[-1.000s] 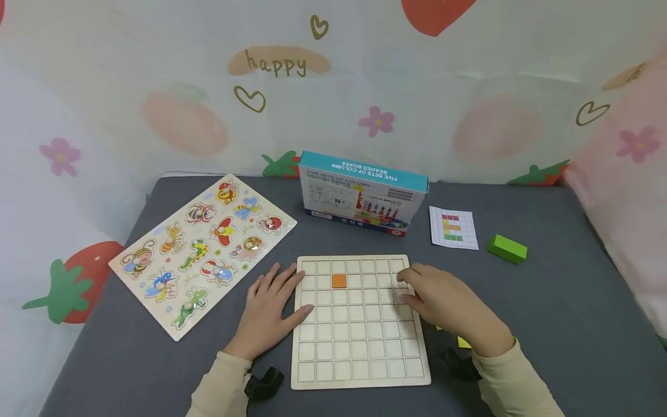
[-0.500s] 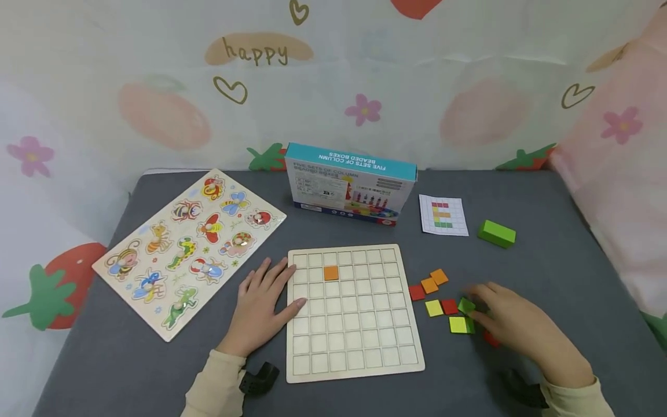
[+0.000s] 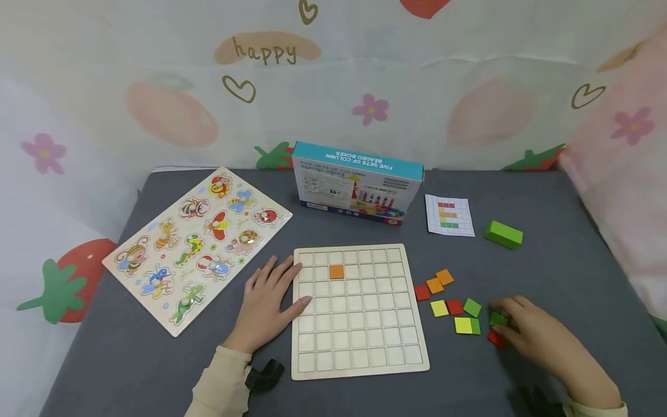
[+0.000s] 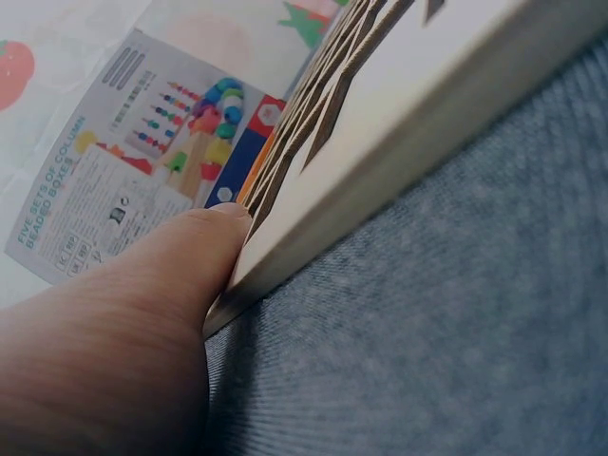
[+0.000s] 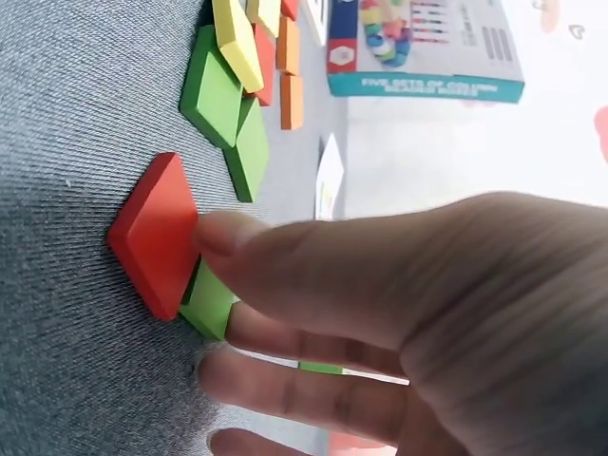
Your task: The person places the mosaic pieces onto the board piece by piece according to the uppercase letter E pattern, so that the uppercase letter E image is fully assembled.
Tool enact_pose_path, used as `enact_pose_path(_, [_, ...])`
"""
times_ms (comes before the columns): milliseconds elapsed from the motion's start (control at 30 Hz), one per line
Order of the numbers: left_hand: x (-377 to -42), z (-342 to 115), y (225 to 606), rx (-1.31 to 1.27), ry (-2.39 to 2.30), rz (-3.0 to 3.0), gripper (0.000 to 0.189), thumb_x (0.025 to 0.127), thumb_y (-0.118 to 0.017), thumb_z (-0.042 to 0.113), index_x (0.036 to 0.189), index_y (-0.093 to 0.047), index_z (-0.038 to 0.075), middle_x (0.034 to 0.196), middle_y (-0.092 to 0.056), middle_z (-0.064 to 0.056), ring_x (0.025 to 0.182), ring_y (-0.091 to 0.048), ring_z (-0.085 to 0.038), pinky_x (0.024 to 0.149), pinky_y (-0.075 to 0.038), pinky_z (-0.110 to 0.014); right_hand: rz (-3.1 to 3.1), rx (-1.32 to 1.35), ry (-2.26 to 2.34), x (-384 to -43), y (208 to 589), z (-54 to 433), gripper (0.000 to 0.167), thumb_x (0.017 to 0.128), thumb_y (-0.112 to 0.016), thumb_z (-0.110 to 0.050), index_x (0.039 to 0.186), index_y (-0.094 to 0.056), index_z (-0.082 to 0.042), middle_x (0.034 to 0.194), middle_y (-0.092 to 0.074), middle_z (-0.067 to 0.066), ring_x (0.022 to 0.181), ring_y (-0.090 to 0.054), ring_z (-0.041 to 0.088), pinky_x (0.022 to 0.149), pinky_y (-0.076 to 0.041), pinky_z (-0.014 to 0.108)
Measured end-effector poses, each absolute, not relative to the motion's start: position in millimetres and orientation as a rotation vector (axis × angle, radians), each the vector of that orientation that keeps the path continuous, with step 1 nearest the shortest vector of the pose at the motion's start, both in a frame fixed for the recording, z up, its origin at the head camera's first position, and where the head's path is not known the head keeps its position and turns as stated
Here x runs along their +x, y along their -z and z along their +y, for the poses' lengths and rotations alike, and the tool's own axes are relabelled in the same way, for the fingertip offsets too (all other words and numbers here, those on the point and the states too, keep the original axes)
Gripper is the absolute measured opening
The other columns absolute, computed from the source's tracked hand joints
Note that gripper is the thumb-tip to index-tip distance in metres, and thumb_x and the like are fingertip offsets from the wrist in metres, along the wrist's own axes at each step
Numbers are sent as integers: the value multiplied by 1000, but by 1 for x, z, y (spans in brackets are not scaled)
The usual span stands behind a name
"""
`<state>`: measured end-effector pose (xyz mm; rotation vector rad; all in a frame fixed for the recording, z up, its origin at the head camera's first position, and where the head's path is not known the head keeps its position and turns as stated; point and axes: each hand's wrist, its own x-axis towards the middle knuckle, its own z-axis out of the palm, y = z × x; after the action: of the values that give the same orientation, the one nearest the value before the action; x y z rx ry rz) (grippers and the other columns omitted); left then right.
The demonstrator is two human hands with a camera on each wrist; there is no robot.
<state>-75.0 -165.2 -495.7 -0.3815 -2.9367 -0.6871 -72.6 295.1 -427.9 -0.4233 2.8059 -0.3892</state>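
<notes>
My left hand (image 3: 264, 307) lies flat with spread fingers at the left edge of the white grid board (image 3: 361, 372); the thumb overlaps the rim. One orange tile (image 3: 336, 271) sits in a square of the board's second row. On the right, my right hand (image 3: 542, 333) pinches a green tile (image 5: 211, 299) between thumb and index finger, low at the cloth. A red tile (image 5: 157, 237) lies against it, right under the thumb tip. The other fingers stretch out beside the thumb in the right wrist view.
Between board and right hand lie a loose green tile (image 3: 472, 307), a yellow tile (image 3: 439, 308) and several red and orange ones. Behind stand a box (image 3: 359, 184), a pattern card (image 3: 450, 227) and a green block (image 3: 503, 234). An insect puzzle board (image 3: 179, 229) lies left.
My right hand has moved from the board's right edge to the loose tiles, then further right to another green tile. My left hand stays at the board.
</notes>
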Motion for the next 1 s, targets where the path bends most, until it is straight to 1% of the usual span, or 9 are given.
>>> enact_pose_path(267, [-71,-168,495,-363,691,-2944,68,89,-57,56,146,-42,21,154,-34,-4,146,-17,-31,115,-12,-56,2836,-503,411,-73,433,296,32,77,-76,-1,106,-63,-3,94,-59,6,78,-57,16,62,-50,33])
enact_pose_path(433, [-73,-167,496,-374,677,-2937,68,90,-57,56,147,-41,21,154,-33,-4,146,-17,-31,115,-12,-55,2877,-493,422,-75,433,298,29,79,-75,-4,106,-63,-4,93,-58,4,78,-57,16,62,-50,33])
enact_pose_path(700, [-72,-167,496,-359,695,-2954,67,90,-56,56,147,-41,22,155,-33,-3,146,-16,-30,115,-11,-54,2882,-511,425,-72,436,303,31,78,-77,-6,105,-63,-3,93,-56,4,79,-58,16,62,-50,32])
enact_pose_path(867, [-72,-166,497,-366,700,-2941,68,90,-56,56,147,-41,22,155,-33,-3,146,-16,-30,115,-11,-54,2885,-506,426,-74,435,302,31,78,-77,-5,104,-62,-1,93,-56,7,79,-59,18,62,-50,33])
enact_pose_path(1000, [-75,-164,497,-382,692,-2931,68,90,-56,56,147,-41,21,155,-33,-3,146,-17,-30,115,-11,-54,2908,-501,424,-77,431,300,29,79,-76,-4,101,-58,0,91,-56,9,77,-57,18,60,-49,33])
